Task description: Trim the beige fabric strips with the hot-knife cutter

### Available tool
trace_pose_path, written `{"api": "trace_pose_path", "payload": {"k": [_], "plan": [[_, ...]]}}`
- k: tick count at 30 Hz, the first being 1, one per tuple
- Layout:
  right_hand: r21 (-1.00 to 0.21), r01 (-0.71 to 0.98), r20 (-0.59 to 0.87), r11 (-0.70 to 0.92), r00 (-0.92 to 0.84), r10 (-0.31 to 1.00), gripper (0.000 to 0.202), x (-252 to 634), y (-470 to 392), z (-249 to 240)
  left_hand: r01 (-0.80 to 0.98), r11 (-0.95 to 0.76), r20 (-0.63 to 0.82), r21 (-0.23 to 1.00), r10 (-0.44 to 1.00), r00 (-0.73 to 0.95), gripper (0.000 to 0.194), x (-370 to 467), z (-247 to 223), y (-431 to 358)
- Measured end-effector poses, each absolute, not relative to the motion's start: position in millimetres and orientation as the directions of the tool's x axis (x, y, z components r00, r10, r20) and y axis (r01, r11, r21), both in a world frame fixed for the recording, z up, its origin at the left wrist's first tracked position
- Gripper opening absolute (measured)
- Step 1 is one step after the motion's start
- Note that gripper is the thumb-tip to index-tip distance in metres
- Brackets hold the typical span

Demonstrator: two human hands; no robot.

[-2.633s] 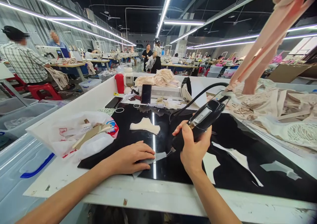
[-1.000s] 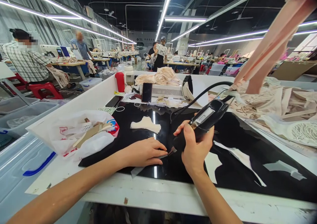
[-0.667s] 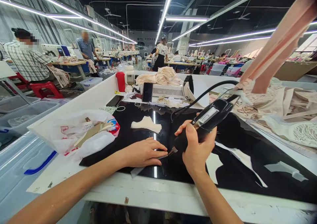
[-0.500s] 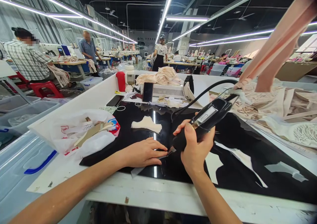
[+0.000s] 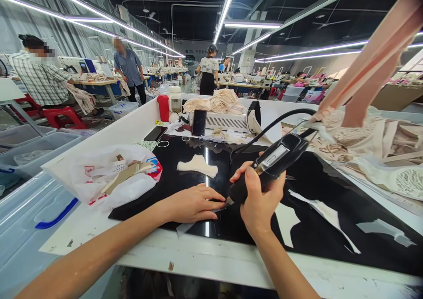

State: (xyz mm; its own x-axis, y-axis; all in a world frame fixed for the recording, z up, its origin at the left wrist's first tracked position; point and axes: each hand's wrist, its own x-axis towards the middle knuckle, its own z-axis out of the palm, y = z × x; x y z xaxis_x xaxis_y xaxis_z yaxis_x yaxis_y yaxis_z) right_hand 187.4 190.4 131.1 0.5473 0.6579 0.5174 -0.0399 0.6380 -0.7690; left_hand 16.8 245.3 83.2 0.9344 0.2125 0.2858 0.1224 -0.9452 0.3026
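My left hand (image 5: 198,203) lies flat on the black board (image 5: 228,233), fingers stretched out over a thin translucent strip (image 5: 185,227) that is mostly hidden beneath it. In my right hand (image 5: 261,197) is a black corded electric hand tool (image 5: 280,153), fingers wrapped round its body. Its flat metal tip (image 5: 228,201) points down and left, right beside my left fingertips. A cream fabric piece (image 5: 198,165) lies beyond my left hand. Right of my right hand are a white cut piece (image 5: 287,224), a narrow curved one (image 5: 325,213) and a translucent one (image 5: 385,229).
A white plastic bag of scraps (image 5: 115,175) sits left. Behind the board stand two phones, one upright (image 5: 198,123), a red cup (image 5: 163,108) and a stack of beige fabric (image 5: 218,101). Lace pieces (image 5: 380,140) pile up right. The tool's cord (image 5: 264,127) arches over the board.
My hands and the tool stay almost in place; the view shifts slightly. In the background, a person in a grey-blue shirt straightens up, and another in a dark skirt shifts left.
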Motion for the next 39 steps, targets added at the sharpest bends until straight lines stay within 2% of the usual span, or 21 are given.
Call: {"api": "trace_pose_path", "payload": {"k": [7, 12, 14, 18, 22, 24, 26, 28, 29, 30, 32, 35, 39], "plan": [[-0.794, -0.011, 0.508, 0.608, 0.538, 0.673, 0.026, 188, 192, 129, 0.122, -0.911, 0.286, 0.393, 0.247, 0.926, 0.036, 17, 85, 244], [-0.795, 0.001, 0.505, 0.607, 0.555, 0.661, 0.031, 192, 192, 132, 0.224, -0.798, 0.240, 0.560, 0.415, 0.878, 0.039, 11, 92, 246], [-0.790, 0.029, 0.523, 0.612, 0.553, 0.649, 0.034, 197, 192, 134, 0.305, -0.768, 0.236, 0.563, 0.503, 0.831, 0.035, 7, 95, 246], [-0.811, 0.088, 0.536, 0.578, 0.508, 0.674, 0.039, 213, 188, 139, 0.477, -0.729, 0.210, 0.490, 0.630, 0.747, 0.023, -4, 97, 241], [-0.844, 0.269, 0.536, 0.465, 0.482, 0.693, 0.047, 229, 183, 140, 0.510, -0.702, 0.213, 0.498, 0.669, 0.712, 0.013, -14, 94, 234], [-0.812, 0.400, 0.583, 0.425, 0.520, 0.624, 0.056, 235, 179, 139, 0.503, -0.680, 0.207, 0.533, 0.681, 0.702, 0.006, -16, 92, 231], [-0.747, 0.483, 0.664, 0.458, 0.577, 0.476, 0.062, 240, 175, 137, 0.503, -0.667, 0.201, 0.550, 0.690, 0.695, 0.005, -16, 90, 229], [-0.655, 0.551, 0.747, 0.517, 0.574, 0.334, 0.053, 243, 171, 131, 0.507, -0.671, 0.205, 0.541, 0.690, 0.694, 0.006, -13, 90, 227], [-0.602, 0.596, 0.794, 0.532, 0.517, 0.320, 0.043, 243, 169, 127, 0.510, -0.674, 0.207, 0.534, 0.689, 0.695, 0.005, -11, 90, 226], [-0.545, 0.643, 0.838, 0.538, 0.406, 0.364, 0.031, 243, 169, 123, 0.513, -0.677, 0.206, 0.528, 0.688, 0.696, 0.004, -10, 91, 224], [-0.473, 0.668, 0.824, 0.574, 0.106, 0.556, 0.023, 240, 169, 115, 0.519, -0.678, 0.202, 0.521, 0.688, 0.697, 0.002, -6, 95, 221], [-0.551, 0.596, 0.613, 0.584, -0.185, 0.768, 0.028, 229, 172, 105, 0.517, -0.670, 0.193, 0.533, 0.691, 0.697, 0.002, -3, 106, 213], [-0.707, 0.505, 0.344, 0.496, -0.368, 0.864, 0.028, 216, 174, 104, 0.490, -0.641, 0.192, 0.591, 0.701, 0.687, 0.002, -7, 120, 203]]}}
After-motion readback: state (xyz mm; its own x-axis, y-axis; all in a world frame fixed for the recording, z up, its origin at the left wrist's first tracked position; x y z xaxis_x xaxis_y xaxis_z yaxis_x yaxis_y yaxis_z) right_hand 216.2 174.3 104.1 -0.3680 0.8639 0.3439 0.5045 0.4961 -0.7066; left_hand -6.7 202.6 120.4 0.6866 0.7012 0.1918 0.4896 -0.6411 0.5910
